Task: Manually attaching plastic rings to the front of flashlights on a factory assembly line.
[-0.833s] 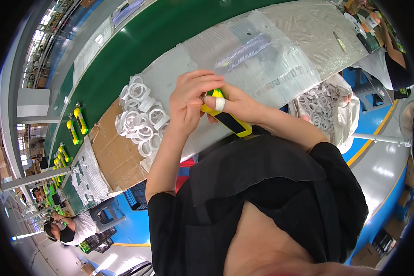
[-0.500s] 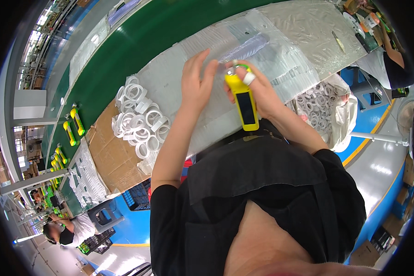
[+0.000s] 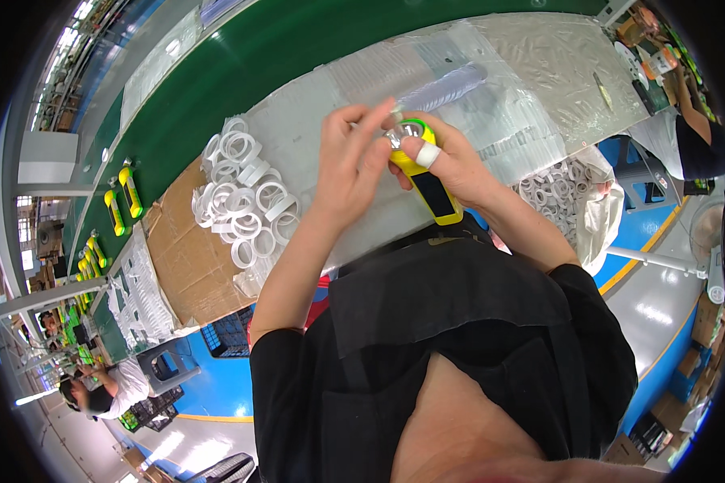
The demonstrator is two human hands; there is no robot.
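Blue floor borders a green bench bearing one cardboard sheet and one heap of white rings, too tangled to count, with right hand clamped around one yellow device over the near side, left hand at its head, grip unclear, and two similar yellow units lying at left.

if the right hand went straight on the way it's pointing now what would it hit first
Probably the left hand: its fingers lie just up and left of the right hand and the yellow device it grips. Depth is unclear from this single view.
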